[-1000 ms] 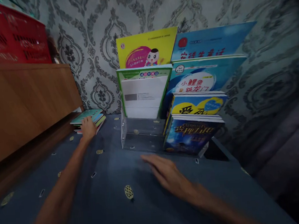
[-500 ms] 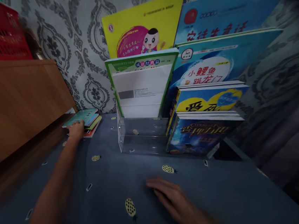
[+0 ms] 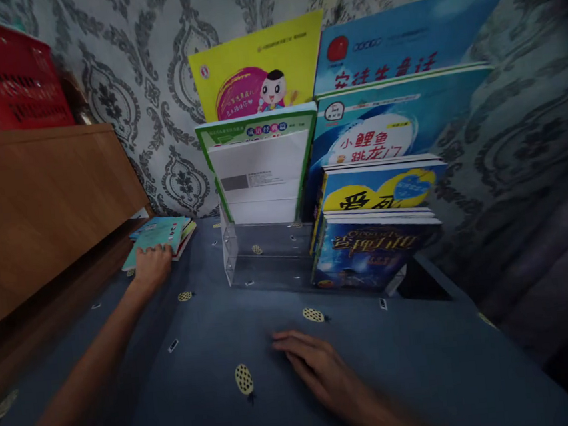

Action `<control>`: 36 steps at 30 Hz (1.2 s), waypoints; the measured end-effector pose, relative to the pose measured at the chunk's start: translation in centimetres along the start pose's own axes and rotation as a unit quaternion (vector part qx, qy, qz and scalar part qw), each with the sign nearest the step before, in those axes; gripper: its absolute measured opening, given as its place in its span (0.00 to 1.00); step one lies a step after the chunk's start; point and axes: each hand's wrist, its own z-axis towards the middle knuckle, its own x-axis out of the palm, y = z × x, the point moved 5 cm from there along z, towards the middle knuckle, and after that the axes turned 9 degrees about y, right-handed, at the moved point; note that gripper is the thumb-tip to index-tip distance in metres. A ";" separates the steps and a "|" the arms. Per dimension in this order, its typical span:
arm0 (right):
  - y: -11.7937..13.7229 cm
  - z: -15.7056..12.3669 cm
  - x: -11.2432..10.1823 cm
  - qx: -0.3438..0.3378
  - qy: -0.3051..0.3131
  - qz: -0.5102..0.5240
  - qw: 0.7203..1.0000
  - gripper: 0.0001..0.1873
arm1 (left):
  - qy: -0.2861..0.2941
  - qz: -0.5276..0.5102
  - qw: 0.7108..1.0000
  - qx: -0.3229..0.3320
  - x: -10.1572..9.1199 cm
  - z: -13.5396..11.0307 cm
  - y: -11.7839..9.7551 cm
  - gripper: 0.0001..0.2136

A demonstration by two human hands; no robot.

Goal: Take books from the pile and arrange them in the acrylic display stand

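The right hand (image 3: 323, 366) sits low over the cloth (image 3: 214, 327), fingers extended, holding nothing; contact is unclear. The left hand (image 3: 153, 269), arm outstretched, palm down, grasps the near edge of the teal book (image 3: 158, 232), thumb hidden. A skewed pull could drag the lower books (image 3: 188, 235) sideways.

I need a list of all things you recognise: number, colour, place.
Teal book: 1, teal, atop pile
Books beneath: several, mixed, by cabinet
Rack: 1, clear, centre
Yellow book: 1, yellow, rack's rear
Green book: 1, green, rack's left
White panel: 1, white, before green book
Other books: 4+, mostly blue, rack's right
Cabinet: 1, brown, left
Basket: 1, red, on cabinet
Cloth: 1, blue, under rack
Wallpaper: 1, grey, behind
Left hand: 1, bare, on teal book
Right hand: 1, bare, over cloth
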 end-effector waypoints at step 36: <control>1.2 0.4 -0.7 -0.050 -0.008 0.008 0.999 0.17 | 0.101 -0.132 0.984 -0.060 6.4 -0.7 6.8 0.37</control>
